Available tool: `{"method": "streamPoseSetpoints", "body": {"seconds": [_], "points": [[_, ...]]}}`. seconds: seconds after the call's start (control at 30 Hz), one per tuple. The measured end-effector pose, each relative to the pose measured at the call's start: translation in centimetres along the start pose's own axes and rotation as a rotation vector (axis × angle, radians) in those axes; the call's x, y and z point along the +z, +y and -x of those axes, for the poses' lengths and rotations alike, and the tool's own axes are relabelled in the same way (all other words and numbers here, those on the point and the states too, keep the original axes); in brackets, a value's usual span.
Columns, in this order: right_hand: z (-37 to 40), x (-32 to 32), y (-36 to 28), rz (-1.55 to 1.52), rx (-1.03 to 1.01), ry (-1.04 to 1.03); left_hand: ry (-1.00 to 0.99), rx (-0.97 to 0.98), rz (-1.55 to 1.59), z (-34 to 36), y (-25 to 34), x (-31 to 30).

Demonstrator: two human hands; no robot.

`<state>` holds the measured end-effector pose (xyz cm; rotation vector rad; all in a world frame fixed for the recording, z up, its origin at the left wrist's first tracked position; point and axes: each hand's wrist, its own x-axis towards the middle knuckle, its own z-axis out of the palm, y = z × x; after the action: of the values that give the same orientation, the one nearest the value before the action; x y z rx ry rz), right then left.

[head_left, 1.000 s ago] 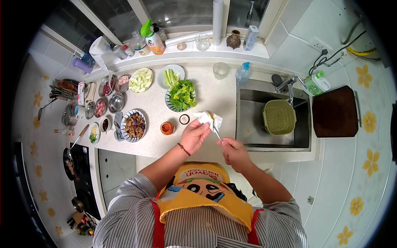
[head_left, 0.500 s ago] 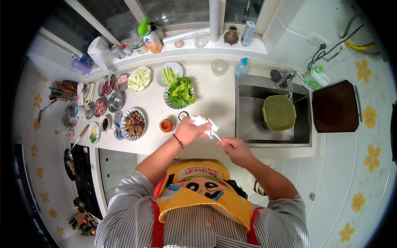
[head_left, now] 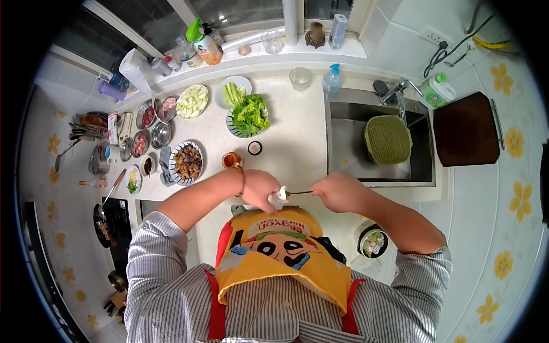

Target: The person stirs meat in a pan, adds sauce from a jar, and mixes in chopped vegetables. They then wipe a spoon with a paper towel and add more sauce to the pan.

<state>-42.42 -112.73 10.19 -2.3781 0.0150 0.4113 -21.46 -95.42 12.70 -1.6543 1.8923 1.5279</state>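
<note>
Paper tissue: a crumpled white paper tissue (head_left: 279, 197), held in the air in front of the apron, left of the sink (head_left: 347, 143) and below its near-left corner; it is bunched around one end of a slim metal utensil (head_left: 299, 192).
Slim metal utensil: lies nearly level between the two hands, its left tip hidden in the tissue and its right end inside the right fist, just below the sink's front rim.
Left hand: the left hand (head_left: 259, 190) is curled closed with the fingers pinching the tissue; the forearm comes in from the left, bent at the elbow, with a thin bracelet on the wrist.
Right hand: the right hand (head_left: 338, 192) is a closed fist gripping the utensil's handle, knuckles up, below the sink's front edge; the forearm runs down and to the right to a striped sleeve.
Gap between hands: small, bridged by the bare stretch of the utensil.
Green colander: a green colander (head_left: 388, 139) sits inside the sink, towards its right side.
Red sauce jar: an open red sauce jar (head_left: 231, 160) stands on the counter left of the sink, just above the left wrist.
Leafy greens: a plate of leafy greens (head_left: 248, 114) sits further left of the sink, towards the window.
Bin: a round bin (head_left: 373, 243) stands on the floor below the sink, beside the right elbow.
</note>
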Motion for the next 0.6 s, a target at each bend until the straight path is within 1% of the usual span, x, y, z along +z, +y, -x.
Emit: {"method": "streamPoseSetpoints", "body": {"seconds": [0.03, 0.07, 0.1, 0.13, 0.17, 0.23, 0.27, 0.33, 0.37, 0.43, 0.47, 0.53, 0.57, 0.6], "points": [[0.2, -0.3, -0.5, 0.034, 0.014, -0.023, -0.005, 0.001, -0.002, -0.1, -1.1, 0.4], [0.2, -0.9, -1.2, 0.029, 0.016, -0.02, 0.022, -0.027, 0.337, -0.4, -2.9, 1.4], [0.2, -1.5, -2.1, 0.07, 0.08, -0.059, 0.049, -0.057, 0.677, -0.1, -3.1, 1.5], [0.1, -1.8, -2.5, 0.113, 0.142, -0.098, 0.104, -0.024, 0.564, -0.1, -2.9, 1.6], [0.0, -1.8, -2.5, 0.111, 0.143, -0.097, 0.102, -0.025, 0.563, -0.3, -3.0, 1.8], [-0.3, -1.7, -2.5, 0.157, 0.12, -0.073, 0.207, 0.112, 0.299, -0.9, -3.6, 2.2], [-0.3, -1.4, -2.7, 0.154, 0.122, -0.071, 0.203, 0.112, 0.297, -0.9, -3.2, 2.3], [-0.3, -0.9, -3.2, 0.19, 0.044, -0.038, 0.243, 0.05, 0.169, -1.2, -2.1, 2.6], [-0.4, -0.6, -3.5, 0.189, 0.048, -0.037, 0.241, 0.053, 0.168, -1.3, -2.0, 3.3], [-0.6, -0.3, -4.2, 0.235, 0.071, -0.058, 0.367, 0.125, 0.009, -2.0, -2.7, 4.9], [-0.6, -0.1, -4.2, 0.234, 0.076, -0.052, 0.364, 0.129, 0.002, -2.0, -3.0, 5.4], [-0.5, 0.6, -4.3, 0.167, 0.101, 0.01, 0.659, 0.283, 0.058, -1.2, -3.9, 6.6], [-0.3, 0.8, -4.4, 0.165, 0.112, 0.016, 0.652, 0.293, 0.053, -0.8, -4.1, 6.8], [-0.3, 1.0, -4.6, 0.097, 0.156, 0.075, 0.768, 0.268, 0.117, -0.3, -4.4, 7.0]]}}
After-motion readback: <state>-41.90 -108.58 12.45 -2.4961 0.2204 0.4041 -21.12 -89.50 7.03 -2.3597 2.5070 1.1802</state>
